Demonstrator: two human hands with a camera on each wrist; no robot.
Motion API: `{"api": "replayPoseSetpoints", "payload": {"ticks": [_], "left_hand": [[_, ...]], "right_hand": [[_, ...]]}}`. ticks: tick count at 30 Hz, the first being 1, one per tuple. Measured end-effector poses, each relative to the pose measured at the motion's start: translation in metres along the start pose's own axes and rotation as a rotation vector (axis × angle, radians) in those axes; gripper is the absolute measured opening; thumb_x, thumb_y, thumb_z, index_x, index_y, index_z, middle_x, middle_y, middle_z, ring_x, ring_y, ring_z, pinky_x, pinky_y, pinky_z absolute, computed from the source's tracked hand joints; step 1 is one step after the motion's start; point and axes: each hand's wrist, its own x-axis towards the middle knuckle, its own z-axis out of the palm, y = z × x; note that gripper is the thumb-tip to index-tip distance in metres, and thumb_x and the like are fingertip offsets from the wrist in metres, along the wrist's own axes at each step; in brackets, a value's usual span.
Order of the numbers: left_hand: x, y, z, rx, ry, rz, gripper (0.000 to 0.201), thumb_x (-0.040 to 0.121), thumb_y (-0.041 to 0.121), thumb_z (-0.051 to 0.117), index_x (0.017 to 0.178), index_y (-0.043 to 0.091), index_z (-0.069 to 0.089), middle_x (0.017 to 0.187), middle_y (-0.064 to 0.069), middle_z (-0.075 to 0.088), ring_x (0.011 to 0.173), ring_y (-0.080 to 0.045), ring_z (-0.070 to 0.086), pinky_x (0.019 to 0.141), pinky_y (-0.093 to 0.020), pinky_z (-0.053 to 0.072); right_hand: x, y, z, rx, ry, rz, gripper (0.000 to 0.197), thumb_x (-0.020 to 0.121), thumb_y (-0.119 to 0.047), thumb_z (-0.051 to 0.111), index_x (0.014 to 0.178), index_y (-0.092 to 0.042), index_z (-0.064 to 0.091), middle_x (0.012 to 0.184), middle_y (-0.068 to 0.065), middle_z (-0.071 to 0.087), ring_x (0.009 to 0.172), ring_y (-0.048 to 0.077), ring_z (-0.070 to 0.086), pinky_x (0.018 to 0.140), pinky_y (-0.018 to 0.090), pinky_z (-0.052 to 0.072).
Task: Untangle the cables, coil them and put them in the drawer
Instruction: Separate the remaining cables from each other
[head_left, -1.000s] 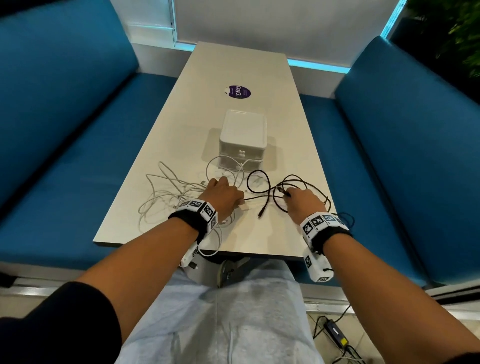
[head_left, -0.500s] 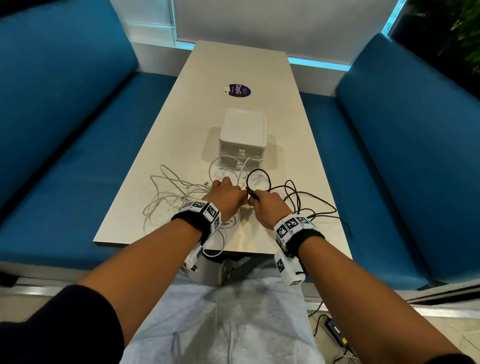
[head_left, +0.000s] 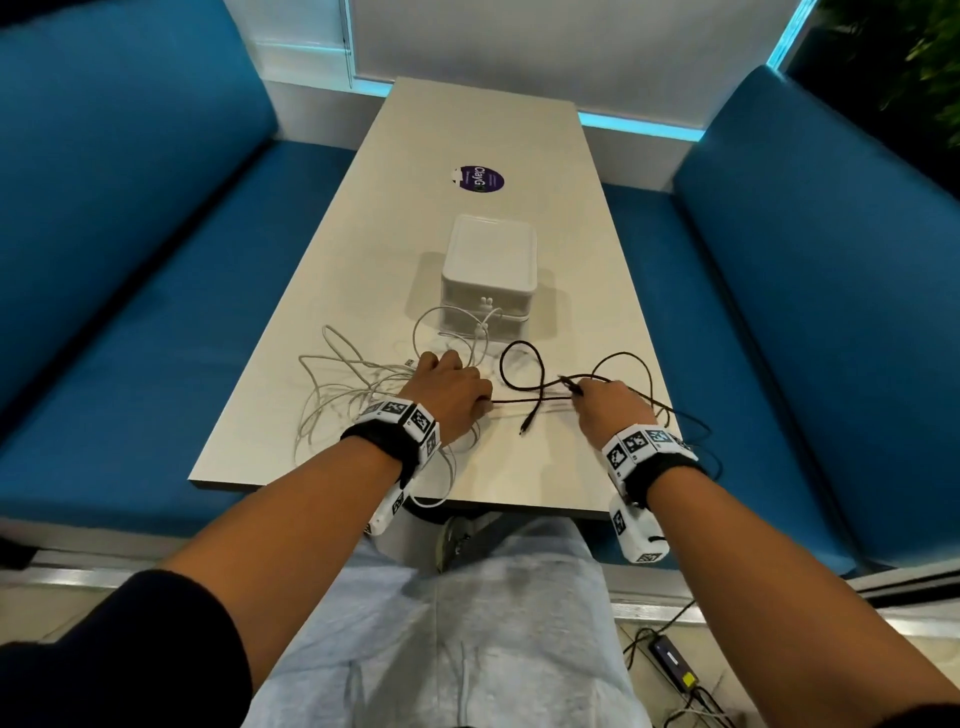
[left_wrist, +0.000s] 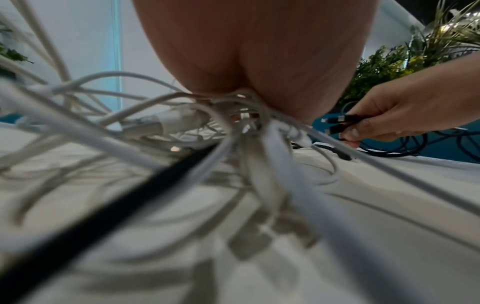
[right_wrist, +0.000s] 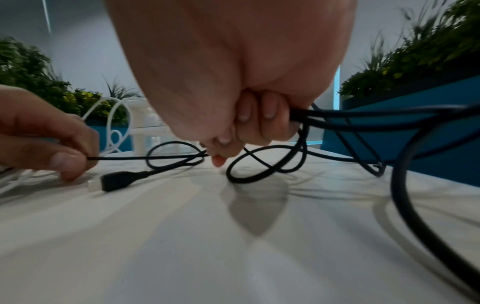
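Note:
A tangle of white cables (head_left: 343, 395) lies on the near left of the table (head_left: 467, 130). My left hand (head_left: 452, 389) rests on this tangle (left_wrist: 161, 123) and pinches a strand of the black cable (right_wrist: 155, 158) between thumb and finger. My right hand (head_left: 608, 410) grips loops of the black cable (head_left: 524, 364) with its fingers (right_wrist: 267, 121) curled round them, and black plugs stick out of its grip (left_wrist: 337, 121). The strand runs taut between the hands. One black plug (head_left: 525, 429) lies loose on the table. The white drawer box (head_left: 488, 275) stands just beyond, drawer closed.
A purple sticker (head_left: 482, 179) is farther up the table. Blue benches (head_left: 130, 260) (head_left: 805, 286) flank both long sides. Part of a white cable hangs over the near table edge (head_left: 431, 501). A power adapter (head_left: 675, 665) lies on the floor at right.
Half a second ago my hands met at the middle. My right hand has since drawn away to the right, pulling the black cable taut. My left hand stayed on the white tangle.

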Motion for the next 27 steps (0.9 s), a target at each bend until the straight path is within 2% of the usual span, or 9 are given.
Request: {"api": "replayPoseSetpoints", "payload": {"ticks": [2, 5, 8, 10, 12, 15, 18, 23, 27], "left_hand": [[0.0, 0.001, 0.0, 0.004, -0.008, 0.006, 0.028, 0.101, 0.042, 0.038, 0.107, 0.03, 0.062, 0.107, 0.007, 0.063, 0.111, -0.024, 0.043, 0.09, -0.044, 0.03], [0.0, 0.002, -0.002, 0.047, -0.04, 0.01, 0.027, 0.103, 0.037, 0.035, 0.112, 0.029, 0.06, 0.109, 0.004, 0.061, 0.111, -0.026, 0.043, 0.091, -0.044, 0.031], [-0.001, 0.003, -0.003, 0.077, -0.062, 0.018, 0.026, 0.103, 0.033, 0.035, 0.114, 0.028, 0.058, 0.109, 0.002, 0.06, 0.11, -0.028, 0.043, 0.09, -0.044, 0.031], [-0.001, 0.004, -0.005, 0.064, -0.059, 0.019, 0.026, 0.103, 0.034, 0.036, 0.114, 0.028, 0.058, 0.109, 0.001, 0.06, 0.11, -0.028, 0.043, 0.09, -0.045, 0.031], [0.0, 0.006, -0.006, 0.044, -0.055, 0.024, 0.025, 0.102, 0.034, 0.036, 0.114, 0.028, 0.058, 0.108, 0.001, 0.061, 0.11, -0.028, 0.043, 0.09, -0.045, 0.031], [-0.001, 0.006, -0.006, 0.037, -0.057, 0.028, 0.027, 0.099, 0.029, 0.039, 0.116, 0.032, 0.059, 0.109, 0.004, 0.06, 0.109, -0.026, 0.043, 0.091, -0.044, 0.031], [-0.001, 0.002, -0.005, 0.021, -0.067, 0.028, 0.026, 0.101, 0.031, 0.037, 0.119, 0.035, 0.057, 0.11, 0.006, 0.059, 0.11, -0.025, 0.043, 0.092, -0.044, 0.031], [-0.001, 0.003, -0.004, 0.059, -0.065, 0.074, 0.024, 0.102, 0.037, 0.039, 0.11, 0.034, 0.061, 0.108, 0.007, 0.06, 0.109, -0.024, 0.044, 0.093, -0.043, 0.032], [-0.002, 0.001, -0.006, 0.101, -0.068, 0.097, 0.03, 0.102, 0.047, 0.037, 0.111, 0.03, 0.06, 0.107, 0.005, 0.06, 0.111, -0.026, 0.044, 0.094, -0.044, 0.033]], "right_hand": [[-0.001, 0.004, -0.001, -0.003, -0.003, 0.058, 0.024, 0.1, -0.022, 0.039, 0.11, -0.013, 0.059, 0.101, 0.011, 0.064, 0.088, 0.03, 0.064, 0.07, 0.036, 0.051], [-0.003, -0.004, 0.0, 0.05, 0.038, 0.059, 0.022, 0.1, -0.018, 0.038, 0.108, -0.009, 0.057, 0.1, 0.013, 0.064, 0.086, 0.032, 0.064, 0.069, 0.037, 0.052], [-0.007, -0.021, 0.001, 0.169, 0.118, -0.028, 0.027, 0.103, -0.022, 0.034, 0.12, -0.008, 0.05, 0.099, 0.019, 0.063, 0.085, 0.039, 0.062, 0.069, 0.04, 0.052], [-0.01, -0.036, 0.003, 0.26, 0.134, -0.118, 0.034, 0.104, -0.027, 0.033, 0.134, -0.014, 0.044, 0.094, 0.02, 0.064, 0.082, 0.039, 0.062, 0.07, 0.044, 0.053], [-0.012, -0.051, 0.006, 0.29, 0.118, -0.221, 0.037, 0.104, -0.029, 0.034, 0.14, -0.022, 0.041, 0.089, 0.017, 0.064, 0.077, 0.037, 0.062, 0.069, 0.046, 0.054], [-0.012, -0.066, 0.015, 0.3, 0.033, -0.334, 0.029, 0.102, -0.029, 0.038, 0.125, -0.022, 0.053, 0.092, 0.015, 0.066, 0.081, 0.035, 0.063, 0.071, 0.045, 0.054], [-0.006, -0.067, 0.014, 0.301, -0.02, -0.309, 0.022, 0.101, -0.028, 0.041, 0.107, -0.016, 0.058, 0.092, 0.015, 0.065, 0.082, 0.035, 0.061, 0.071, 0.043, 0.052], [-0.005, -0.059, 0.011, 0.221, -0.056, -0.324, 0.023, 0.101, -0.029, 0.044, 0.103, -0.012, 0.06, 0.09, 0.014, 0.065, 0.08, 0.034, 0.061, 0.071, 0.044, 0.052], [-0.01, -0.046, 0.012, 0.2, -0.093, -0.306, 0.024, 0.1, -0.029, 0.044, 0.101, -0.014, 0.062, 0.089, 0.013, 0.065, 0.078, 0.031, 0.061, 0.071, 0.041, 0.052]]}}
